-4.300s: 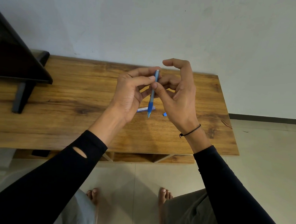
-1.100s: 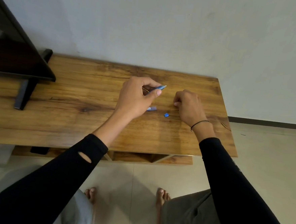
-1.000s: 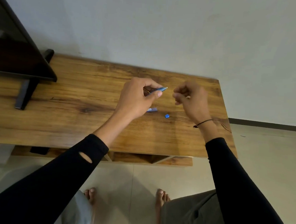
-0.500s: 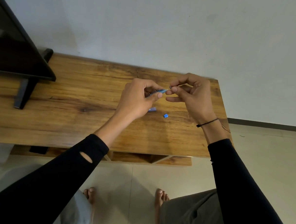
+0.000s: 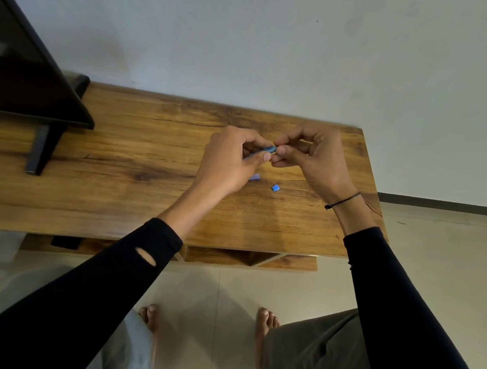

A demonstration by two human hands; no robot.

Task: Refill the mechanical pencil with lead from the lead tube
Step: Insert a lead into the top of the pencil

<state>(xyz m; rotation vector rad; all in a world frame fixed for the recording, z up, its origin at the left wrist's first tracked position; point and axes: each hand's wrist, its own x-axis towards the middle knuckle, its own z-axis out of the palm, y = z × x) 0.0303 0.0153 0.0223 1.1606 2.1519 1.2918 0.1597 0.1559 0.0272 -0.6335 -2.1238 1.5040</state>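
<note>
blue pencil pinched between both hands above wooden table

blue plastic mechanical pencil [image 5: 263, 151] is being held just above the long brown wood-grain table [image 5: 122, 176], roughly level and tilted slightly upward toward its right end. the left hand [image 5: 229, 161] is curling around the barrel, with thumb and forefinger pinching it near the exposed right end; most of the barrel is hiding inside the palm. the right hand [image 5: 313, 157] is meeting it from the other side, with thumb and forefinger pressing together right at the pencil's end. whether a lead or a small part is sitting between those fingertips cannot be told at this size. the remaining right fingers are curling loosely, not spreading.

a thin black cord bracelet [image 5: 342, 201] is circling the right wrist. both forearms are wearing black long sleeves [image 5: 396, 296], the left one showing a small oval hole.

on the table beneath the hands, a pale blue-and-white slim lead tube [image 5: 255, 176] is lying flat, its left part hiding behind the left hand. just beside it, to the right and apart from it, a small blue square cap [image 5: 275, 188] is resting on the wood.

at the table's left end a black flat screen on a black stand [image 5: 26, 94] is standing, well apart from the hands. the table is sitting against a plain grey-white wall [image 5: 275, 48]. bare feet [image 5: 264, 321] are resting on the pale tiled floor [image 5: 214, 291] below the table's near edge.
</note>
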